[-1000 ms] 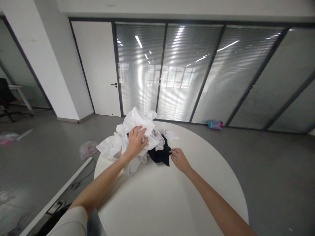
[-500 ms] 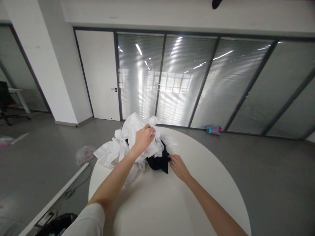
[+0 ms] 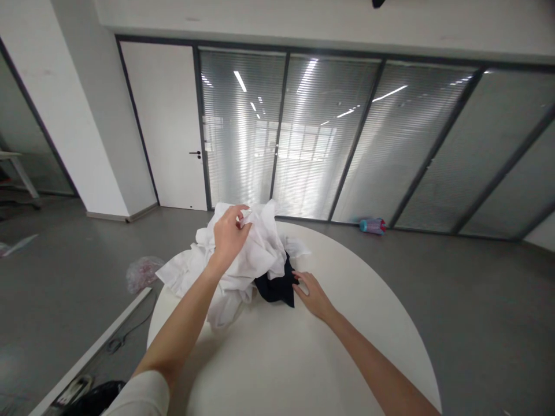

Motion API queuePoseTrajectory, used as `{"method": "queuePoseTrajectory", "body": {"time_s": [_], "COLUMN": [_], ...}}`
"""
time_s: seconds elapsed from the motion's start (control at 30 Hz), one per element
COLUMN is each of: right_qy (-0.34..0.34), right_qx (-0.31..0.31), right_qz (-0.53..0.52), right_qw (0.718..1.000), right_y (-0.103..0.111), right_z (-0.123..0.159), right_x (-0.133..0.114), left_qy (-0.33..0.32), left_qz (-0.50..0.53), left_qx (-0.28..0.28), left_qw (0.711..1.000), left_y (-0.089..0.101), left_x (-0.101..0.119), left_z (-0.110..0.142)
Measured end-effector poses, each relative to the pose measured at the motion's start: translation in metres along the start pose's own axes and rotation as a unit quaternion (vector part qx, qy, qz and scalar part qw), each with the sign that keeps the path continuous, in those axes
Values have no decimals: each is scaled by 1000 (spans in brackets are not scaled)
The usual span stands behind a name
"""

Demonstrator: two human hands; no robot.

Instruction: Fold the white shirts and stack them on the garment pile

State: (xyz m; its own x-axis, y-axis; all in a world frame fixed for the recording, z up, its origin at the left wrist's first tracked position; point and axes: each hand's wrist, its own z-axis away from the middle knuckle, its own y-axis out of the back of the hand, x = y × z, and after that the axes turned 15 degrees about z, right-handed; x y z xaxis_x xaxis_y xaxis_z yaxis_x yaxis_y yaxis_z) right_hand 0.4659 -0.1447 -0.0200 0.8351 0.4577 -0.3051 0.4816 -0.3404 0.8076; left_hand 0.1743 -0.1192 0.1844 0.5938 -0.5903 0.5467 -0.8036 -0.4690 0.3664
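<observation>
A rumpled heap of white cloth (image 3: 260, 245), maybe shirts, lies at the far side of the round white table (image 3: 329, 358). From under its right side sticks out a piece of dark navy cloth (image 3: 277, 288). My left hand (image 3: 230, 236) is over the top of the white heap, fingers bent and thumb apart, with nothing visible between them. At the right edge of the navy cloth is my right hand (image 3: 314, 296); its fingertips touch the fabric, while thumb and fingers stand apart. Much of the navy cloth is hidden beneath the white.
A clear plastic bag (image 3: 143, 274) lies on the floor left of the table. Near the glass partition is a blue and pink cylindrical object (image 3: 372, 226). A black bag (image 3: 93, 398) and a cable (image 3: 117, 345) are at lower left. A white door (image 3: 167, 127) stands behind.
My left hand has moved left across the white heap and its fingers have opened off the cloth. My right hand stays at the navy cloth's edge. The view has shifted slightly.
</observation>
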Motion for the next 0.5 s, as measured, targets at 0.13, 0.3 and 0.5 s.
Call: {"method": "queuePoseTrajectory", "body": {"time_s": [0.13,0.3,0.5], "right_qy": [-79,-180,-45], "right_qx": [-18,-54,-39], "right_qz": [-98,-184,-109], "right_qw": [992,965,992], "right_y": [3,3,-10], "right_z": [-14,-71,-128], "right_x": [-2,-24,-67], "left_qy": [-15,34,174], "left_qz": [-32,74,-95], "left_qx": [-178,-311,-251], "left_qw": [983,947,948], "left_y": [27,52,36], "left_x": [-26,-96,-154], "left_z": [1,19,79]}}
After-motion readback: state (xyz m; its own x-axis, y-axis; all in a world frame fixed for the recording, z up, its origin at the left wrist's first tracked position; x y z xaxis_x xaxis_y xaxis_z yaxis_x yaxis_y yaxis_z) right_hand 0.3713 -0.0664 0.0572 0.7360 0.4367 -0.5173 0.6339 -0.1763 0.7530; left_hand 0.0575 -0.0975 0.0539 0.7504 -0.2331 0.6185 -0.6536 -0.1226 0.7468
